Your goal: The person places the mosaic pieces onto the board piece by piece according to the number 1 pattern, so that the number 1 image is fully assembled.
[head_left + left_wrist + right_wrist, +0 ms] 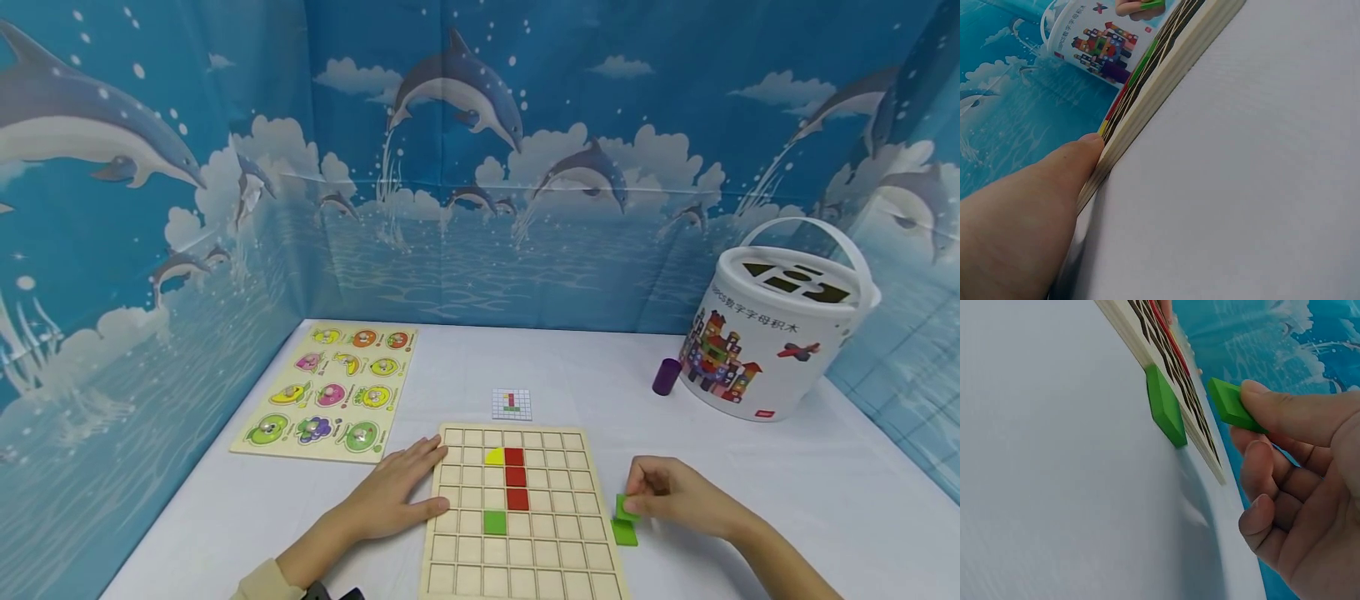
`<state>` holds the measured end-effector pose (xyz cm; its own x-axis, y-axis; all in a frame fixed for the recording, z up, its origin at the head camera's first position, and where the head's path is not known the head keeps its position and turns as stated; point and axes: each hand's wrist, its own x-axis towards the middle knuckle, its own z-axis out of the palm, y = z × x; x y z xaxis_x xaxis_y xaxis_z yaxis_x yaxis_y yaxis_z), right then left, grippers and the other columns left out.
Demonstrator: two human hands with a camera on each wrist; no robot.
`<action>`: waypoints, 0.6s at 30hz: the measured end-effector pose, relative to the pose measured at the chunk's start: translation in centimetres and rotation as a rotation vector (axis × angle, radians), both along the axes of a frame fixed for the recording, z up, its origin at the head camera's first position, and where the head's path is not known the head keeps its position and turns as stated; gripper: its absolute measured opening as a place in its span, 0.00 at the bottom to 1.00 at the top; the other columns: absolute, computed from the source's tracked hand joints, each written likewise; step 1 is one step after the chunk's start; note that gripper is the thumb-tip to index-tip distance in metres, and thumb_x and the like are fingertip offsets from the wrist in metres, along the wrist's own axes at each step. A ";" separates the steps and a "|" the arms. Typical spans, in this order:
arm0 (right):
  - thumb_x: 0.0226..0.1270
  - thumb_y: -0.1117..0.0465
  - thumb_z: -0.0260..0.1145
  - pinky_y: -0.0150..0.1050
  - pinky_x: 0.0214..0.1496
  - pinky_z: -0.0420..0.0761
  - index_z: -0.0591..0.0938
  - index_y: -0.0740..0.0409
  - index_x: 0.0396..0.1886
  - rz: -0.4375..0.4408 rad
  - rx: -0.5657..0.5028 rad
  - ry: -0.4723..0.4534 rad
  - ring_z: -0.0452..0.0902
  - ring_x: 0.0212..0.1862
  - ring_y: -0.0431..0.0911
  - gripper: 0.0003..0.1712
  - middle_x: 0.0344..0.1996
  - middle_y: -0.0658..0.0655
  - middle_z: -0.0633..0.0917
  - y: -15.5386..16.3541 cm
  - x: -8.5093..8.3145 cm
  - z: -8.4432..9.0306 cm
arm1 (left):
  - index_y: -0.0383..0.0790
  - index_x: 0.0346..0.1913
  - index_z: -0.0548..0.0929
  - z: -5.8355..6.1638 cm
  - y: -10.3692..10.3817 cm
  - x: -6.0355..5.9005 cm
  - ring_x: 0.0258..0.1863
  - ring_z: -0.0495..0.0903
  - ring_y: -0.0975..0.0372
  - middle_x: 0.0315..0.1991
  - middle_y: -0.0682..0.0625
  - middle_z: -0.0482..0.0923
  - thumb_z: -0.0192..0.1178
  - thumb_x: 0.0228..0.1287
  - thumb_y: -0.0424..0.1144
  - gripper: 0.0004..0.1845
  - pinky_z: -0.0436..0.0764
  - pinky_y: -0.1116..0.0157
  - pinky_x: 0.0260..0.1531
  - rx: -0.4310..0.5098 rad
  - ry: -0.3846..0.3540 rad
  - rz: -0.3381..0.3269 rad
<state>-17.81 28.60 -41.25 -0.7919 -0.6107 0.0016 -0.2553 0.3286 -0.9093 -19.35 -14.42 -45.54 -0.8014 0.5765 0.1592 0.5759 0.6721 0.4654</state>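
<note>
flat green square tile (627, 507), pinched upright

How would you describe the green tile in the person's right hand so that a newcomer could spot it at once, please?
Find the wooden grid board at the near edge of the white table. Just off its right side, the right hand pinches a green tile. Unlike the second green tile lying flat on the table below it, this one is lifted and tilted.
</note>
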 end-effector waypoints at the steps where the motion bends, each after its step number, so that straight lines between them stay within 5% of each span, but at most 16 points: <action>1: 0.67 0.67 0.65 0.34 0.24 0.70 0.76 0.66 0.34 -0.005 -0.006 0.003 0.70 0.27 0.39 0.07 0.25 0.48 0.76 -0.3 0.0 0.0 | 0.41 0.74 0.63 0.0 0.0 0.0 0.74 0.53 0.48 0.75 0.44 0.54 0.52 0.68 0.63 0.40 0.54 0.44 0.69 0.001 0.001 0.000; 18: 0.65 0.66 0.67 0.31 0.23 0.70 0.76 0.63 0.33 0.002 -0.033 0.099 0.68 0.26 0.34 0.07 0.24 0.47 0.75 -4.7 -0.1 0.1 | 0.41 0.74 0.62 -0.2 -0.1 0.0 0.74 0.53 0.50 0.75 0.45 0.55 0.53 0.67 0.63 0.41 0.54 0.44 0.69 0.005 0.016 0.003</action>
<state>-17.90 23.88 -41.12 -0.7856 -0.6107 0.0995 -0.3449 0.2985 -0.8899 -19.35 -14.48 -45.70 -0.8006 0.5731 0.1746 0.5810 0.6716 0.4598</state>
